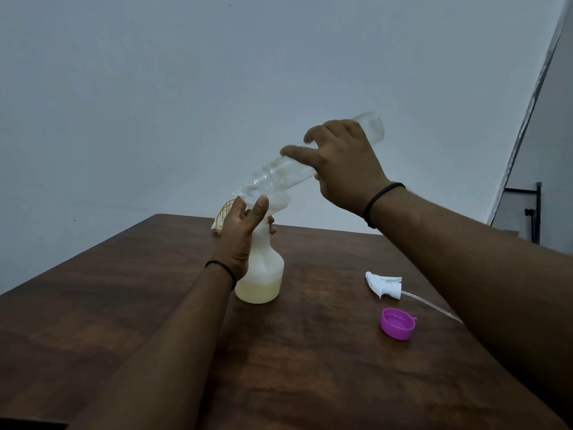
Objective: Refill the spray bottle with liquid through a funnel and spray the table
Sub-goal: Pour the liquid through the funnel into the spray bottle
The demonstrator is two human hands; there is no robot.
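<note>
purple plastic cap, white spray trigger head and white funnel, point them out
purple plastic cap (397,323): head view, on its open inside
white spray trigger head (384,284): head view, on its body
white funnel (280,203): head view, on its cone wall

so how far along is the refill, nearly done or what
Done: the white trigger sprayer head is off and lies on the brown wooden table beside the purple plastic cap; pale yellow liquid fills the bottom of the white spray bottle.
In hand: the right hand tips the clear plastic bottle, which looks nearly empty, into the white funnel; the left hand grips the neck.
Left: remove funnel, refit sprayer, spray.
</note>
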